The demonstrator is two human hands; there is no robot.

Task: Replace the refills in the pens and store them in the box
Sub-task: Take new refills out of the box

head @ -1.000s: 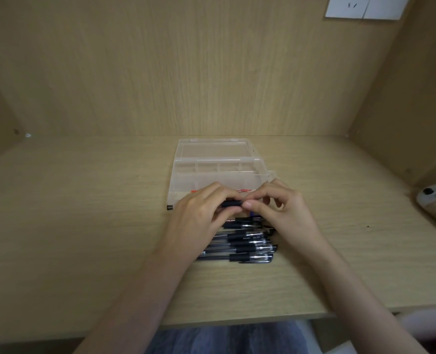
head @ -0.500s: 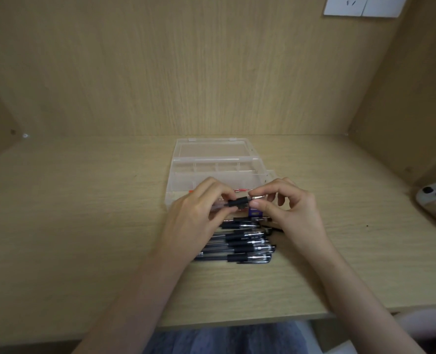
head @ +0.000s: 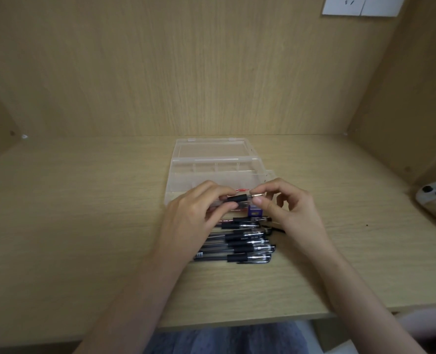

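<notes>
On my monitor, the left hand (head: 196,215) grips a pen (head: 237,199) by its black sleeve, just before the open box (head: 211,172). The right hand (head: 288,210), now drawn slightly away, pinches the metal tip (head: 254,194). I judge unscrewing has begun; the other pens (head: 245,249) lie untouched.

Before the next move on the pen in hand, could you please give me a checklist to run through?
1. Left hand grips the pen by its black sleeve: ok.
2. Right hand pinches the pen's tip: ok.
3. Tip loosened from barrel: cannot tell.
4. Box lid open: ok.
5. Fresh refill ready: cannot tell.
6. Spare pens piled on the desk, away from its edge: ok.
</notes>
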